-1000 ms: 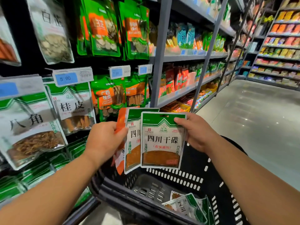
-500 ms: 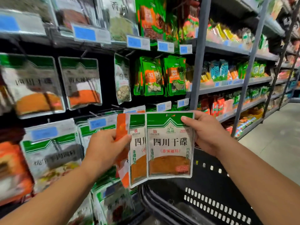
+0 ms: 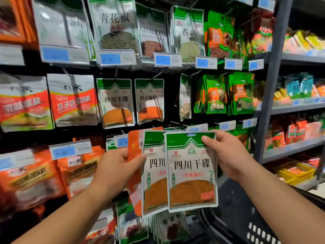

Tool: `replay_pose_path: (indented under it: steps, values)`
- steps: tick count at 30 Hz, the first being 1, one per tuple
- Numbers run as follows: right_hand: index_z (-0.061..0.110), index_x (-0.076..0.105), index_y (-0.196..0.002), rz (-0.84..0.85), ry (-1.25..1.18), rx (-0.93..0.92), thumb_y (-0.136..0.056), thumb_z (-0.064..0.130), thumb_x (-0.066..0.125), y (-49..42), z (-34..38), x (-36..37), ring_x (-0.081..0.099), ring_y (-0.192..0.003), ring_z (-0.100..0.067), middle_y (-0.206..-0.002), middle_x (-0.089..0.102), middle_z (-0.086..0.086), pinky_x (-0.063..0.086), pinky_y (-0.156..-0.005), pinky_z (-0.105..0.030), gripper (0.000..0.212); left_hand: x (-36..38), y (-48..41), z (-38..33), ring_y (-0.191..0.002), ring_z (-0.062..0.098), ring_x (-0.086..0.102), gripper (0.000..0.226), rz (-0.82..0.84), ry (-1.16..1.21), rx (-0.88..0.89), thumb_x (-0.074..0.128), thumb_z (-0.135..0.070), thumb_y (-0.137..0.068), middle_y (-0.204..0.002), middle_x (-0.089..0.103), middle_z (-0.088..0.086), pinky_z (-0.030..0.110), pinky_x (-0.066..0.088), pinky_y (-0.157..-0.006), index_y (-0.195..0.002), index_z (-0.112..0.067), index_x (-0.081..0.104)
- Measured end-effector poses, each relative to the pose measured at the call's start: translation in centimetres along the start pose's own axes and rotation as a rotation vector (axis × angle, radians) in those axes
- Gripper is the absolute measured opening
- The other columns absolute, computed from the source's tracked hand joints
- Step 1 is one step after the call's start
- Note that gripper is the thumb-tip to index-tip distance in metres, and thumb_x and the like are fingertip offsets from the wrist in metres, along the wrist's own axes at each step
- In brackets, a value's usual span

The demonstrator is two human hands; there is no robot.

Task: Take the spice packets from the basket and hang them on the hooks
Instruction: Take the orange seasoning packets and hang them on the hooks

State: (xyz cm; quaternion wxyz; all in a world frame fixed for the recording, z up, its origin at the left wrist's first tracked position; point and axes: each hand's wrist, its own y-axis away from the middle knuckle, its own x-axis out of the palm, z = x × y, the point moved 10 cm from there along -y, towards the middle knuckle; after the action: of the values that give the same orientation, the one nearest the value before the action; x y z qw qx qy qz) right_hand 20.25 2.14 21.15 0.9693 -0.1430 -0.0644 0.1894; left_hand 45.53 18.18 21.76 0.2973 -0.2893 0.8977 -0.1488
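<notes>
My right hand (image 3: 226, 154) pinches the top right corner of a green-and-white spice packet with orange powder (image 3: 192, 173), held upright before the hook wall. My left hand (image 3: 117, 169) grips a fan of packets: a second green-and-white one (image 3: 154, 176) partly behind the first, and an orange packet (image 3: 134, 152) at the far left. A matching packet (image 3: 117, 103) hangs on a hook straight above them. Only a corner of the black basket (image 3: 246, 224) shows at the lower right; its contents are out of view.
Rows of hanging spice bags with blue price tags (image 3: 110, 59) fill the wall ahead. A grey shelf upright (image 3: 270, 85) stands to the right, with stocked shelves (image 3: 299, 106) beyond it. Orange bags (image 3: 31, 175) hang at lower left.
The view has tilted up from the basket to the hook wall. Both hands have risen with the packets, and the matching hung packet is now centred above them.
</notes>
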Motion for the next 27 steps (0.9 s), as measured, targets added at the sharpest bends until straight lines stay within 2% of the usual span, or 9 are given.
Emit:
replay_pose_path:
  steps: [2, 4, 6, 8, 10, 14, 19, 23, 27]
  values:
    - [0.012, 0.063, -0.13, 0.008, 0.012, -0.041, -0.094, 0.025, 0.073, -0.1, -0.2, 1.5, 0.067, -0.114, -0.007, -0.133, 0.064, 0.004, 0.058, -0.094, -0.032, 0.04, -1.5, 0.6, 0.8, -0.053, 0.015, 0.07, 0.036, -0.023, -0.039, -0.008, 0.071, -0.03, -0.094, -0.063, 0.074, 0.0, 0.033, 0.057, -0.049, -0.067, -0.006, 0.074]
    - [0.018, 0.064, -0.117, 0.043, -0.011, -0.037, -0.098, 0.017, 0.068, -0.3, -1.0, 3.2, 0.066, -0.096, 0.006, -0.119, 0.061, 0.016, 0.055, -0.079, -0.018, 0.02, -2.7, 1.0, 1.5, -0.053, 0.014, 0.07, 0.037, -0.038, -0.057, -0.013, 0.071, -0.031, -0.094, -0.062, 0.073, -0.003, 0.037, 0.058, -0.05, -0.065, -0.008, 0.073]
    - [0.02, 0.067, -0.111, 0.055, -0.019, -0.042, -0.095, 0.023, 0.072, -0.3, -1.7, 4.7, 0.069, -0.099, -0.003, -0.12, 0.067, 0.006, 0.058, -0.084, -0.031, 0.017, -4.1, 1.4, 2.2, -0.055, 0.01, 0.071, 0.033, -0.076, -0.075, -0.038, 0.072, -0.031, -0.093, -0.063, 0.074, -0.01, 0.032, 0.057, -0.049, -0.067, -0.011, 0.074]
    - [0.016, 0.065, -0.126, 0.072, -0.018, -0.048, -0.075, 0.052, 0.086, -0.6, -2.8, 5.8, 0.064, -0.123, -0.027, -0.137, 0.064, -0.01, 0.054, -0.101, -0.055, 0.066, -5.5, 1.5, 3.2, -0.06, 0.011, 0.073, 0.031, -0.11, -0.089, -0.056, 0.073, -0.034, -0.092, -0.068, 0.076, -0.009, 0.04, 0.061, -0.056, -0.071, -0.012, 0.076]
    - [0.015, 0.056, -0.141, 0.076, -0.04, -0.057, -0.05, 0.072, 0.089, -1.0, -4.1, 6.6, 0.058, -0.131, -0.035, -0.148, 0.055, -0.015, 0.05, -0.104, -0.062, 0.112, -6.8, 1.5, 4.5, -0.064, 0.015, 0.074, 0.03, -0.142, -0.074, -0.087, 0.074, -0.036, -0.091, -0.072, 0.077, -0.006, 0.051, 0.062, -0.063, -0.072, -0.013, 0.077]
    - [0.012, 0.038, -0.154, 0.116, -0.071, -0.047, -0.055, 0.071, 0.088, -1.2, -5.9, 8.8, 0.053, -0.137, -0.032, -0.158, 0.045, -0.011, 0.046, -0.109, -0.06, 0.126, -8.2, 1.5, 6.3, -0.058, 0.023, 0.072, 0.03, -0.179, -0.006, -0.126, 0.075, -0.03, -0.092, -0.063, 0.074, -0.001, 0.053, 0.06, -0.058, -0.065, -0.016, 0.074]
    - [0.005, 0.03, -0.157, 0.116, -0.042, -0.009, -0.089, 0.038, 0.077, -1.2, -6.5, 11.4, 0.048, -0.14, -0.028, -0.161, 0.039, -0.008, 0.04, -0.116, -0.055, 0.089, -9.5, 1.5, 7.2, -0.056, 0.013, 0.072, 0.031, -0.22, -0.042, -0.099, 0.073, -0.024, -0.093, -0.066, 0.075, -0.006, 0.042, 0.058, -0.051, -0.067, -0.007, 0.074]
    - [0.014, 0.06, -0.134, 0.155, -0.029, -0.011, -0.085, 0.041, 0.079, -1.3, -7.1, 12.6, 0.063, -0.117, -0.019, -0.123, 0.066, 0.007, 0.049, -0.108, -0.046, 0.059, -10.1, 1.8, 8.1, -0.058, 0.015, 0.073, 0.031, -0.204, -0.068, -0.092, 0.073, -0.025, -0.092, -0.069, 0.077, -0.006, 0.041, 0.058, -0.049, -0.064, -0.012, 0.074]
    - [0.005, 0.032, -0.157, 0.166, -0.086, 0.002, -0.09, 0.031, 0.076, -1.6, -6.5, 13.5, 0.048, -0.128, -0.015, -0.159, 0.041, -0.008, 0.042, -0.113, -0.044, 0.084, -11.1, 1.7, 8.3, -0.054, 0.015, 0.071, 0.031, -0.243, -0.072, -0.084, 0.076, -0.023, -0.091, -0.065, 0.076, -0.005, 0.038, 0.058, -0.05, -0.062, -0.012, 0.074]
